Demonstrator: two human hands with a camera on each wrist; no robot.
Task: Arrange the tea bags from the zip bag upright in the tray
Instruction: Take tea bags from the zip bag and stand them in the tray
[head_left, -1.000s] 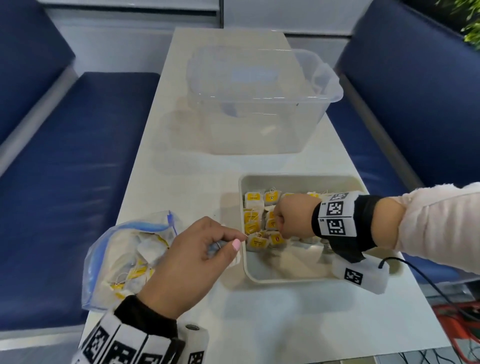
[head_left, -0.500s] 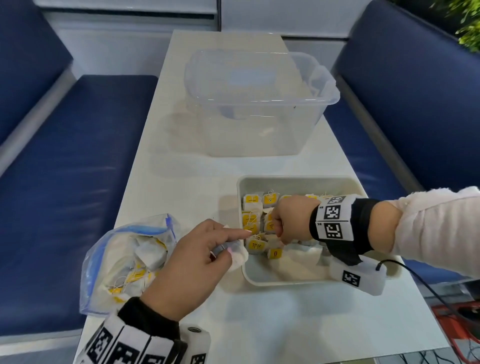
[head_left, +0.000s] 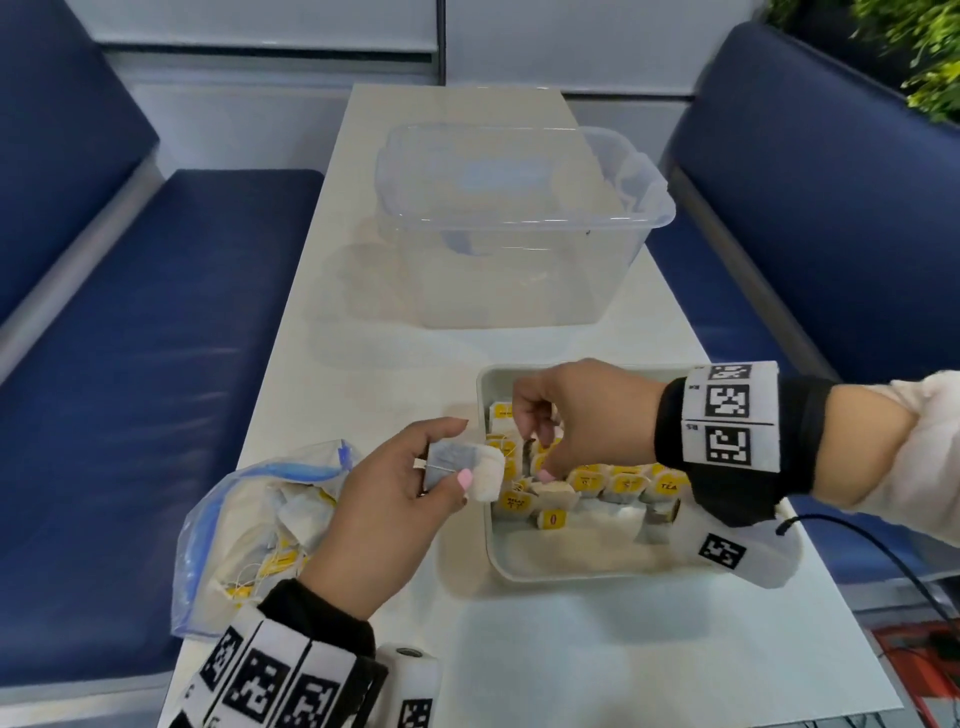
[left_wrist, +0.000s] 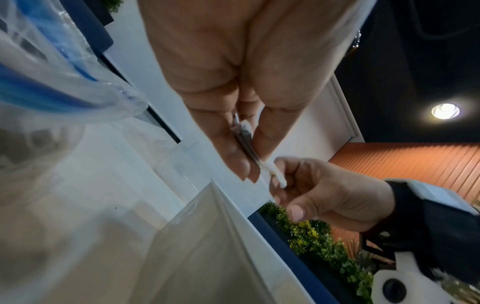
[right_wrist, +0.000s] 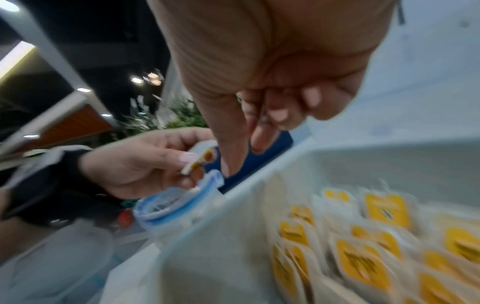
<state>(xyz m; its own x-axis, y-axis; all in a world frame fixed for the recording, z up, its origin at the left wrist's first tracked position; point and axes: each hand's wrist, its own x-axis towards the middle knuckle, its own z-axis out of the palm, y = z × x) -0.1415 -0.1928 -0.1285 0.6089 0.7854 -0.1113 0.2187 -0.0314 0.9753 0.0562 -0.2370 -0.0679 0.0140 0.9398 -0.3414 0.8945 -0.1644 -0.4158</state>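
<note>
A grey tray (head_left: 597, 574) at the near right of the table holds rows of upright yellow-labelled tea bags (head_left: 613, 483); the wrist view shows them blurred (right_wrist: 376, 246). My left hand (head_left: 405, 483) pinches one tea bag (head_left: 470, 467) between thumb and fingers, just outside the tray's left wall. The same bag shows edge-on (left_wrist: 246, 142). My right hand (head_left: 561, 415) hovers over the tray's far-left corner with curled fingers and nothing in them, close to the held bag but apart from it. The zip bag (head_left: 244, 535) lies at the near left with several bags inside.
A large clear plastic tub (head_left: 519, 223) stands on the far half of the white table (head_left: 571, 649). Blue bench seats (head_left: 156, 364) run along both sides. A black cable (head_left: 857, 540) trails from my right wrist past the tray's right end.
My left hand has lifted a tea bag and brought it up beside the tray. My right hand has risen off the packed bags and shifted left toward it.
</note>
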